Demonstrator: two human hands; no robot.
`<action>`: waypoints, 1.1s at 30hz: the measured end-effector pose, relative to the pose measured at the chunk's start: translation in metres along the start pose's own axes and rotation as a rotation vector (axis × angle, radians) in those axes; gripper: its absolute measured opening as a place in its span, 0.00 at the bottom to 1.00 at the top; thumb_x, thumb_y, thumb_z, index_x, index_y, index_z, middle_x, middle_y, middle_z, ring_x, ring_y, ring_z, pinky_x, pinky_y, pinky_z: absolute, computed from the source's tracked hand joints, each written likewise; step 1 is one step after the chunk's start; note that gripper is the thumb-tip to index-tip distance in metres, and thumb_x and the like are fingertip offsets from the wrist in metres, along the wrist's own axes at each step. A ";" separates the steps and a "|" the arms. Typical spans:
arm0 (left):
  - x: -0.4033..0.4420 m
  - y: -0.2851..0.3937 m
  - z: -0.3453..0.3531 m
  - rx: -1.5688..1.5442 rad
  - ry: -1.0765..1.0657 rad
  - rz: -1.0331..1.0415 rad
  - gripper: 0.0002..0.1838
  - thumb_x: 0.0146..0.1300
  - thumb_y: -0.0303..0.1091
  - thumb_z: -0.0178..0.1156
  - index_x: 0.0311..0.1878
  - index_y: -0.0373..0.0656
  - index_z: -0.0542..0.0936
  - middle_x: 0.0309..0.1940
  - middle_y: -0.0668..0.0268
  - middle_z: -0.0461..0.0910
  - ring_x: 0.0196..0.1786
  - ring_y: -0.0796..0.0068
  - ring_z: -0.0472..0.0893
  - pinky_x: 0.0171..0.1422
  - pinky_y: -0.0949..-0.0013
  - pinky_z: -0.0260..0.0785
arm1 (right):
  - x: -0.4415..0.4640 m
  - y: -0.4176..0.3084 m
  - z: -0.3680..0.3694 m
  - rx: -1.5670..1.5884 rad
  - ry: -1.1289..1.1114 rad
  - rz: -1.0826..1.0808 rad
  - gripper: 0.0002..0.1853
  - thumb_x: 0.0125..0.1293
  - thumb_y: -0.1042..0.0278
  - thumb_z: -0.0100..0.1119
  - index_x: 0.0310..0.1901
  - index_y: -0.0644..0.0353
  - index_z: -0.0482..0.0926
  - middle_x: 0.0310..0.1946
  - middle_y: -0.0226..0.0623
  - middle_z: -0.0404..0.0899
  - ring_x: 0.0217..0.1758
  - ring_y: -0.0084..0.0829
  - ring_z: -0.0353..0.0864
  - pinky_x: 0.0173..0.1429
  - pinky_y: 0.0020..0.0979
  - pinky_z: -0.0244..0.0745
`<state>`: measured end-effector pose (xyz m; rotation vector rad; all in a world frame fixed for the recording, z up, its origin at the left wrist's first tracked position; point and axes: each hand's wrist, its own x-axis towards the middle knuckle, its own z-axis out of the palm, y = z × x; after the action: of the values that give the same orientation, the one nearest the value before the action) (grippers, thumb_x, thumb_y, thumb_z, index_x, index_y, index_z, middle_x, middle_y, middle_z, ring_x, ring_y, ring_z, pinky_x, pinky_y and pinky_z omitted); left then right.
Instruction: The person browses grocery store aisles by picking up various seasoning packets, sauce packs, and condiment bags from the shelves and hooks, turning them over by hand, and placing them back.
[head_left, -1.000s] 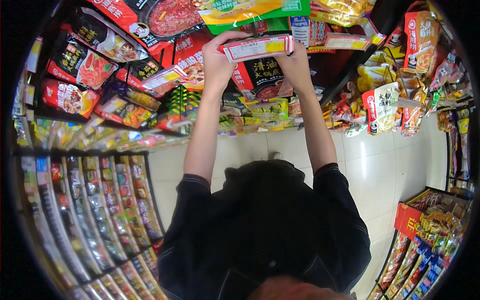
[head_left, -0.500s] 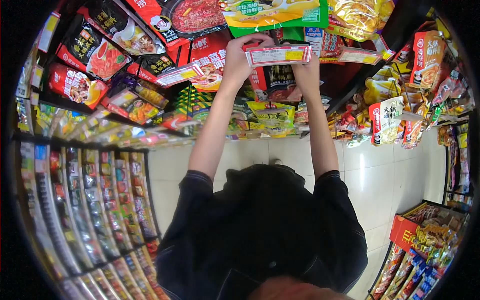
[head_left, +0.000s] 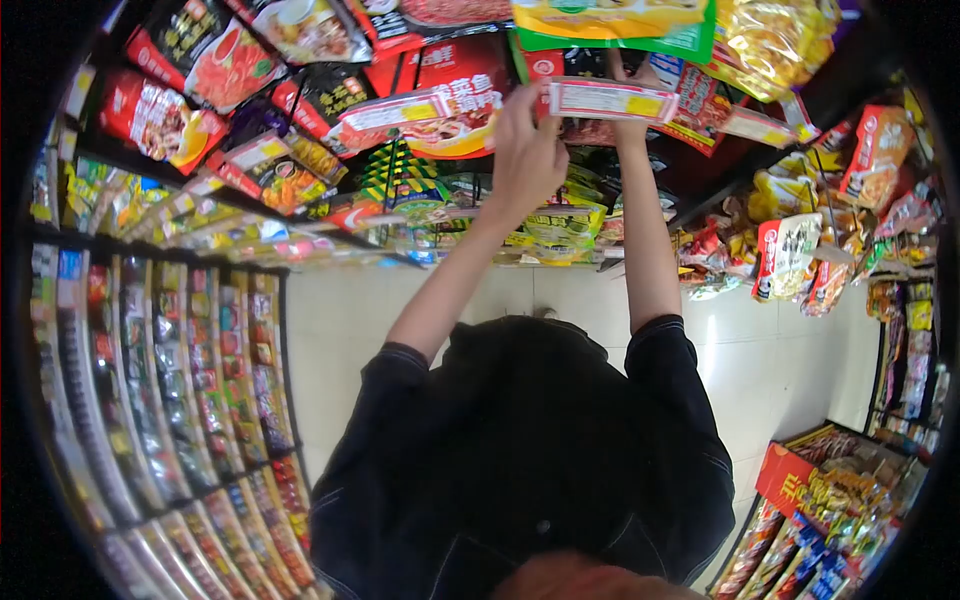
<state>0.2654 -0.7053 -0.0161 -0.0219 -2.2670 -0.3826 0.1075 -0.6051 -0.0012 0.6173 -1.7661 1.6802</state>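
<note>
A white price tag with a red edge and a yellow patch juts out from the rack at the top centre. My left hand is at the tag's left end, its fingers stretched upward and somewhat apart. Behind the tag is my right hand, partly hidden by it; two parted fingertips show above the tag. Dark and red packets hang behind both hands, largely covered. To the left of my left hand hangs a red fish-seasoning packet. Above them is a green and yellow packet.
More hanging packets are at the right. Black pouches hang at the upper left. Long shelves of small goods run down the left side. A red display box stands at the lower right above pale floor tiles.
The view has shifted, so the rack's upper left goods sit farther right. My left hand has come away from behind the tag to its left end, and my right hand's fingers now show above it.
</note>
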 end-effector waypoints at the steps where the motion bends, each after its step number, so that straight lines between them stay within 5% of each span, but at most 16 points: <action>1: -0.007 0.002 0.003 0.040 -0.031 0.012 0.35 0.53 0.27 0.66 0.68 0.45 0.73 0.71 0.42 0.62 0.73 0.41 0.63 0.71 0.39 0.60 | 0.000 0.003 0.001 0.001 -0.017 -0.007 0.24 0.69 0.54 0.71 0.48 0.72 0.81 0.38 0.53 0.87 0.37 0.40 0.86 0.48 0.38 0.78; 6: -0.018 0.008 0.003 0.109 -0.104 -0.103 0.36 0.51 0.29 0.67 0.69 0.51 0.76 0.78 0.54 0.59 0.75 0.45 0.62 0.71 0.36 0.57 | -0.018 0.033 -0.007 -0.125 0.000 -0.114 0.14 0.72 0.68 0.63 0.51 0.72 0.79 0.47 0.46 0.82 0.56 0.37 0.80 0.63 0.37 0.72; 9: -0.029 0.016 -0.004 0.023 -0.070 -0.182 0.37 0.52 0.27 0.67 0.70 0.48 0.74 0.78 0.53 0.58 0.75 0.44 0.62 0.72 0.36 0.56 | -0.055 0.013 -0.041 0.062 -0.090 0.237 0.17 0.74 0.72 0.60 0.60 0.71 0.75 0.58 0.43 0.80 0.61 0.36 0.78 0.68 0.37 0.70; 10: -0.036 0.019 -0.011 -0.040 -0.064 -0.211 0.37 0.53 0.27 0.66 0.70 0.48 0.74 0.77 0.53 0.59 0.74 0.44 0.63 0.73 0.38 0.56 | -0.072 -0.018 -0.047 0.125 -0.037 0.138 0.13 0.77 0.71 0.59 0.57 0.69 0.74 0.48 0.41 0.79 0.53 0.32 0.76 0.62 0.36 0.72; 11: -0.045 0.023 -0.018 -0.103 -0.058 -0.236 0.36 0.54 0.27 0.65 0.71 0.48 0.73 0.76 0.52 0.60 0.73 0.44 0.64 0.74 0.40 0.56 | -0.095 -0.043 -0.057 0.106 0.075 0.267 0.10 0.76 0.74 0.60 0.54 0.67 0.76 0.46 0.39 0.79 0.50 0.29 0.76 0.60 0.32 0.72; 13: -0.076 0.031 -0.039 -0.226 -0.118 -0.314 0.34 0.58 0.27 0.63 0.72 0.49 0.73 0.71 0.51 0.63 0.73 0.43 0.64 0.75 0.41 0.56 | -0.139 -0.085 -0.096 0.096 -0.085 0.269 0.03 0.71 0.77 0.62 0.43 0.65 0.80 0.44 0.39 0.79 0.48 0.30 0.77 0.56 0.27 0.72; 15: -0.110 0.043 -0.068 -0.291 -0.249 -0.392 0.30 0.62 0.27 0.61 0.70 0.48 0.74 0.64 0.52 0.68 0.69 0.45 0.68 0.71 0.44 0.63 | -0.148 -0.138 -0.124 0.099 -0.276 0.020 0.04 0.66 0.78 0.63 0.41 0.64 0.80 0.42 0.38 0.79 0.46 0.31 0.76 0.53 0.28 0.72; 18: -0.169 0.052 -0.107 -0.568 -0.434 -0.487 0.26 0.64 0.26 0.59 0.67 0.46 0.74 0.56 0.52 0.72 0.60 0.48 0.75 0.63 0.50 0.71 | -0.137 -0.211 -0.171 0.678 -0.305 -0.045 0.08 0.66 0.67 0.59 0.38 0.61 0.71 0.26 0.37 0.71 0.28 0.28 0.68 0.34 0.31 0.59; 20: -0.204 0.054 -0.134 -0.621 -0.540 -0.487 0.25 0.64 0.26 0.59 0.65 0.45 0.75 0.54 0.53 0.74 0.55 0.50 0.78 0.58 0.55 0.74 | -0.117 -0.300 -0.127 0.641 0.001 -0.252 0.10 0.69 0.70 0.58 0.30 0.54 0.69 0.25 0.32 0.76 0.22 0.28 0.72 0.26 0.29 0.65; 23: -0.234 0.045 -0.182 -0.712 -0.636 -0.473 0.21 0.66 0.25 0.57 0.62 0.44 0.77 0.53 0.53 0.75 0.50 0.52 0.80 0.55 0.58 0.76 | -0.127 -0.365 -0.118 0.839 -0.220 -0.382 0.13 0.65 0.69 0.64 0.42 0.57 0.68 0.19 0.26 0.72 0.14 0.23 0.65 0.19 0.24 0.57; 26: -0.267 0.026 -0.231 -0.713 -0.628 -0.467 0.17 0.68 0.24 0.57 0.59 0.43 0.79 0.53 0.54 0.76 0.50 0.54 0.81 0.55 0.59 0.77 | -0.149 -0.406 -0.086 1.171 -0.561 -0.404 0.14 0.62 0.75 0.66 0.44 0.57 0.70 0.16 0.27 0.74 0.11 0.19 0.67 0.15 0.19 0.57; 29: -0.297 0.000 -0.279 -0.741 -0.597 -0.569 0.16 0.68 0.23 0.57 0.58 0.43 0.79 0.52 0.55 0.77 0.50 0.55 0.82 0.53 0.60 0.78 | -0.179 -0.457 -0.034 1.370 -0.488 -0.308 0.09 0.59 0.86 0.61 0.31 0.59 0.75 0.15 0.31 0.77 0.11 0.19 0.69 0.11 0.19 0.59; 33: -0.324 -0.031 -0.334 -0.676 -0.547 -0.644 0.16 0.68 0.23 0.58 0.57 0.43 0.80 0.51 0.55 0.78 0.47 0.58 0.83 0.48 0.63 0.78 | -0.202 -0.489 -0.039 1.232 -0.743 -0.259 0.05 0.60 0.71 0.63 0.29 0.57 0.77 0.19 0.31 0.76 0.18 0.21 0.69 0.22 0.28 0.58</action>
<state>0.7213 -0.7931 -0.0564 0.2930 -2.5063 -1.6362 0.5982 -0.6228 0.2009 2.0891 -0.7059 2.3850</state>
